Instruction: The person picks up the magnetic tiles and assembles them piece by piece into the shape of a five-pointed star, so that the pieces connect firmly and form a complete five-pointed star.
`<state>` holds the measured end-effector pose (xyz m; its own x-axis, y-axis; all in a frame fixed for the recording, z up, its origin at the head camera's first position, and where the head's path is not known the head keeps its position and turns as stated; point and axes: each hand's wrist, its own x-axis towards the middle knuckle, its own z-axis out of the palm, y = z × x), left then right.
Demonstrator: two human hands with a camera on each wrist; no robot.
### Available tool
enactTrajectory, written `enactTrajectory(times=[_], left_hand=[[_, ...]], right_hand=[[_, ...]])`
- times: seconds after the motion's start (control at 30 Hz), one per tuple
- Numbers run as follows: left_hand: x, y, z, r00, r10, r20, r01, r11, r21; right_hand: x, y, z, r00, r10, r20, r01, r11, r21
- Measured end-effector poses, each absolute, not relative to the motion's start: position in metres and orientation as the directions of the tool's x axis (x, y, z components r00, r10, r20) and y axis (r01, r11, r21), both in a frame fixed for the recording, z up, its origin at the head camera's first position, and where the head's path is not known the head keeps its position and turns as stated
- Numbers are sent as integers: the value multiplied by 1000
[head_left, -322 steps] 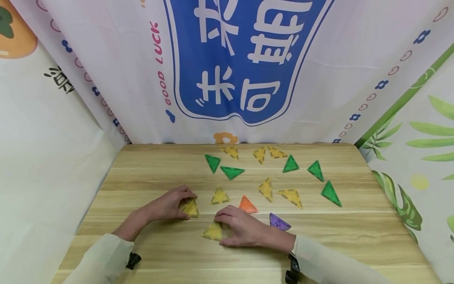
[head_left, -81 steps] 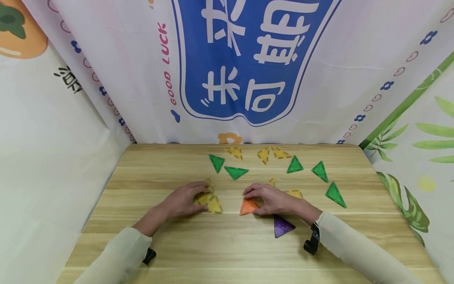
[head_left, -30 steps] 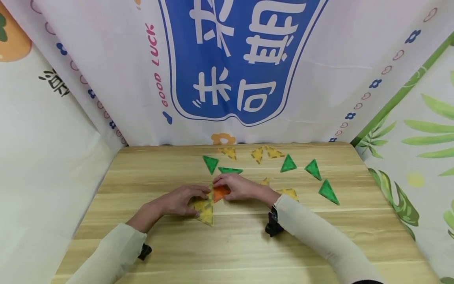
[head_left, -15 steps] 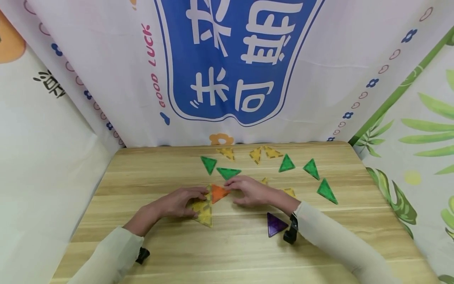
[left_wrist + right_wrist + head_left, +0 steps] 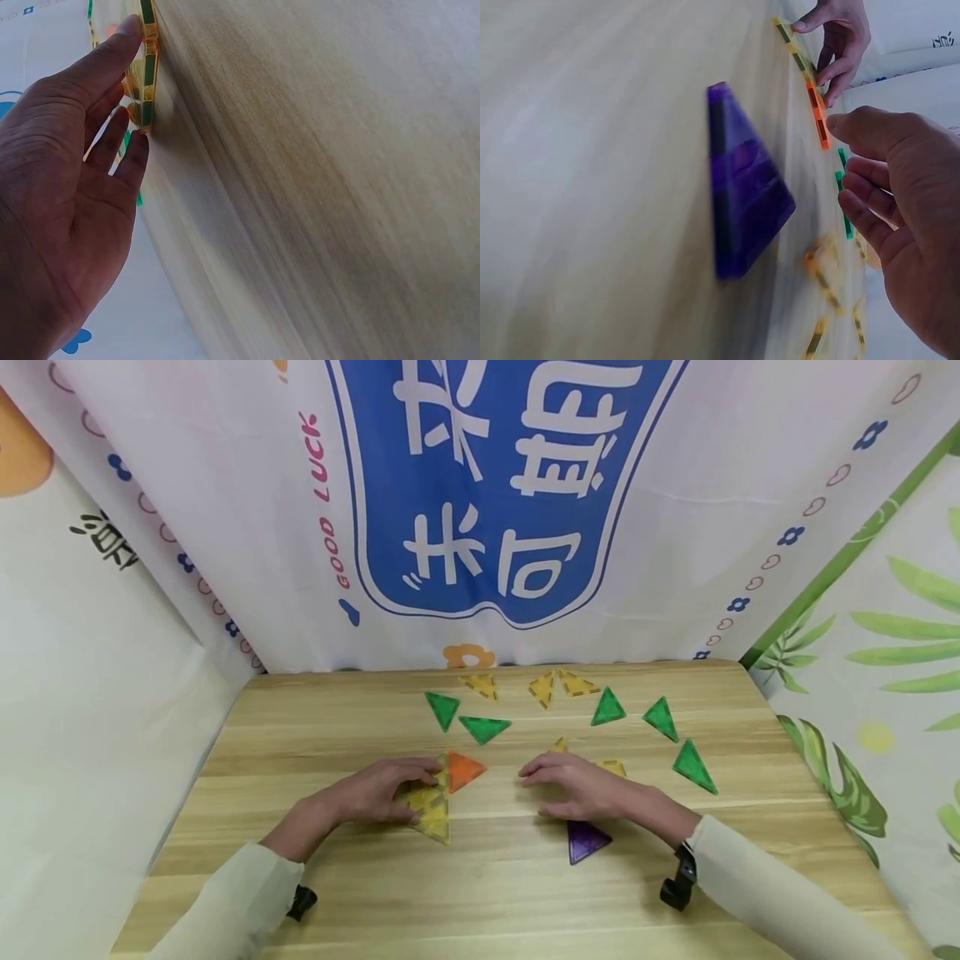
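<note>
In the head view my left hand (image 5: pixel 375 791) grips a group of translucent yellow triangular magnetic tiles (image 5: pixel 434 818) lying flat, thumb on the near side and fingers on the far side. Part of the group is hidden beneath that hand. An orange triangular tile (image 5: pixel 464 771) sits against the group's right edge. My right hand (image 5: pixel 581 787) is apart from it, fingers loosely bent, holding nothing. Just below this hand lies a purple triangular tile (image 5: pixel 587 841), seen large in the right wrist view. Two yellow tiles behind the right hand are partly covered, one yellow tile (image 5: pixel 612 767) showing a corner.
Several green triangular tiles, such as the green tile (image 5: pixel 694 766) at right, lie spread over the wooden table (image 5: pixel 480 910). Along its back edge are more yellow tiles (image 5: pixel 543 689). A printed cloth (image 5: pixel 660 543) hangs behind.
Over these frames, yellow tiles were gathered under my left hand. My right hand slid the orange tile left against them, let go, and withdrew rightward. The purple tile turned slightly.
</note>
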<state>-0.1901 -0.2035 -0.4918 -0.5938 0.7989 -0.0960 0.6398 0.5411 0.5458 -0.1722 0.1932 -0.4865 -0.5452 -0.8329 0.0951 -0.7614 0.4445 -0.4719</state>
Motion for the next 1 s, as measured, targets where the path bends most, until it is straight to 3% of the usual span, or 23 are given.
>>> enactTrajectory(times=[0.57,1.0], left_hand=[[-191,-204,-491,-597,795,-109,634,550,543],[-191,-203,-492,-600,792,-117,628,557,543]], right_hand=[[-134,243,-494,-569,-820,58,-728,470,-498],[-125,256,-506,-554,-826,102,-759,451,-469]])
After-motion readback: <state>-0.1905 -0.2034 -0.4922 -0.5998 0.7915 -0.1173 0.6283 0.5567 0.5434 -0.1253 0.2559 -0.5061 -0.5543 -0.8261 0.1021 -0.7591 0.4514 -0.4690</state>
